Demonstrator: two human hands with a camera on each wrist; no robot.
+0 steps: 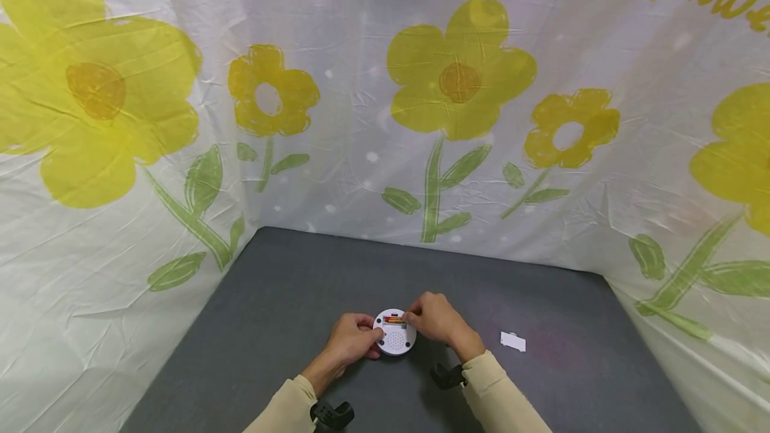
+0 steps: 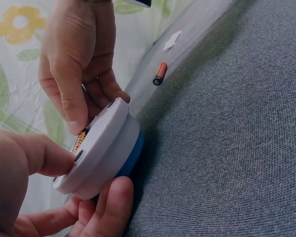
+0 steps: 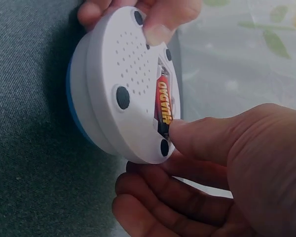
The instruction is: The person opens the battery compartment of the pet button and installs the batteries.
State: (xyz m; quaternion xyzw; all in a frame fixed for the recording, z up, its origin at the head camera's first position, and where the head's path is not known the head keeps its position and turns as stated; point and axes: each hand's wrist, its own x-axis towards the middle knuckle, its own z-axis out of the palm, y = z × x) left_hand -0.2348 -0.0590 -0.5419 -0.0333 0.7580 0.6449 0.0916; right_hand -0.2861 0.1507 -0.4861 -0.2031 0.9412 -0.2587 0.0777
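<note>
A round white device point(image 1: 395, 341) with a blue lower side, small round holes and dark feet has its battery compartment uncovered. Inside lies a red-and-black battery point(image 3: 163, 101) lettered HUADAO. My left hand point(image 1: 351, 337) grips the device at its left edge, thumb on the white face and fingers beneath. At the opposite edge my right hand point(image 1: 437, 317) has its thumb pressed on one end of the battery, its other fingers curled at the device's rim. A loose battery point(image 2: 160, 73) lies on the table beyond the device in the left wrist view.
A small white battery cover point(image 1: 513, 341) lies to the right on the dark grey cloth-covered table point(image 1: 289, 272). White curtains point(image 1: 349, 172) printed with yellow flowers rise along the table's back and sides. Each wrist wears a black band point(image 1: 448, 375).
</note>
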